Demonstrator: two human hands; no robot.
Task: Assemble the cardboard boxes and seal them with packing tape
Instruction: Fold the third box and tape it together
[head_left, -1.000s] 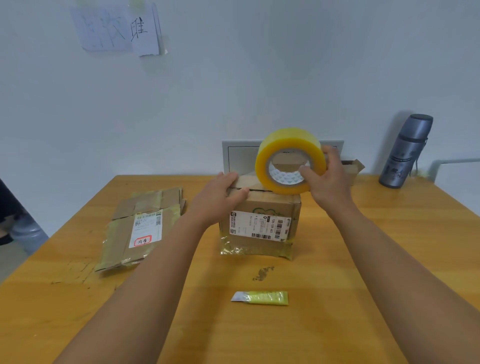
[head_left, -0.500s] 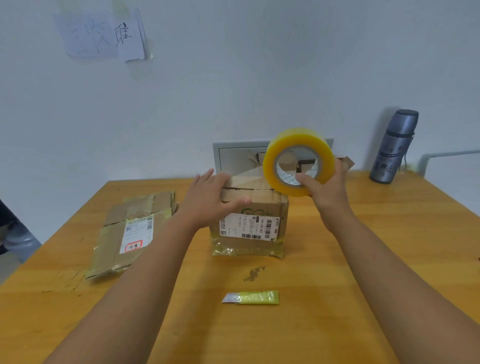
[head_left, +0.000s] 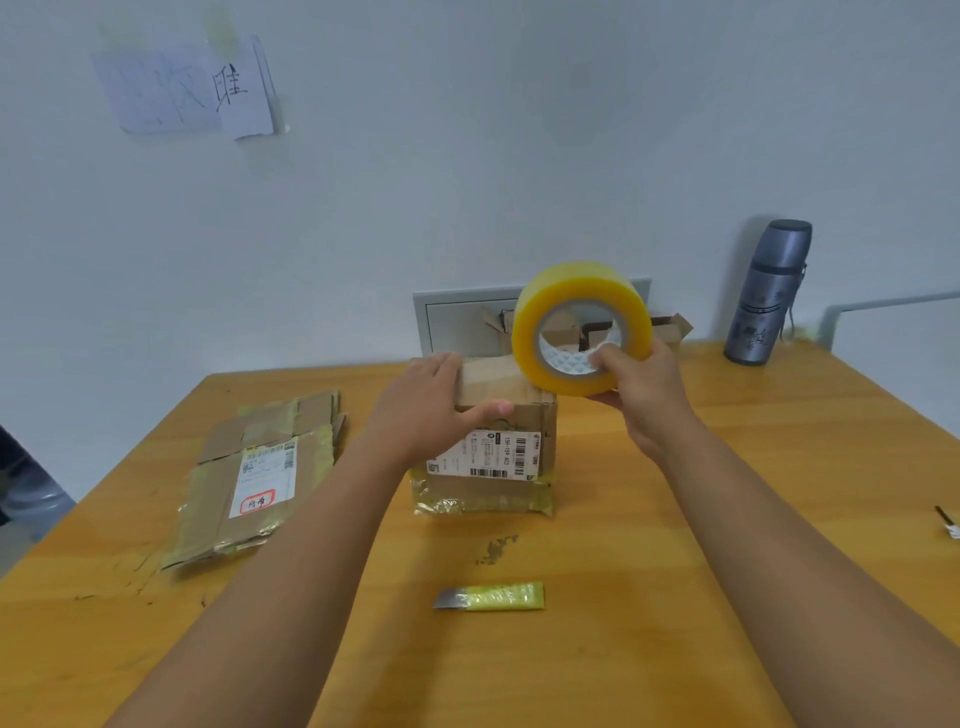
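Gripping tape roll (head_left: 582, 332) w/ right hand (head_left: 641, 387), left hand (head_left: 428, 402) flat, fingers straight, on box (head_left: 498, 426).

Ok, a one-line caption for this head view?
Left hand steadies the cardboard box while right hand holds the yellow tape roll over its top.

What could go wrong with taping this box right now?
The left hand lies over the box top, so tape from the roll gripped by the right hand might stick to its fingers. The blade lying near the forearms could be brushed.
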